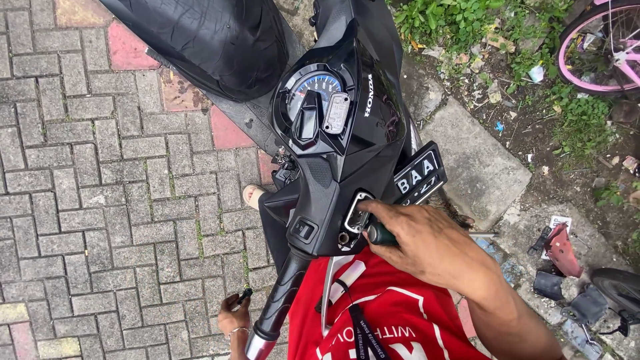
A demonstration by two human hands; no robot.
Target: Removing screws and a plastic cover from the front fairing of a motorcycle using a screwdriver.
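Observation:
A black scooter's handlebar cover [347, 133] with its round speedometer [313, 93] fills the middle of the view. My right hand [427, 247] grips a screwdriver by its dark green handle [381, 235], the tip set at a silver-rimmed switch opening [357, 213] on the handlebar. My left hand [233, 320] is low beside the black rubber grip [283, 293] and pinches a small black part [245, 293]. My red shirt [387, 313] covers the bottom centre.
The black seat [213, 40] lies at the top left over grey brick paving [87, 200]. A number plate [420, 177] sticks out on the right. Loose red and black scooter parts [560, 250] lie on the ground at right. A pink bicycle wheel [600, 47] stands at top right.

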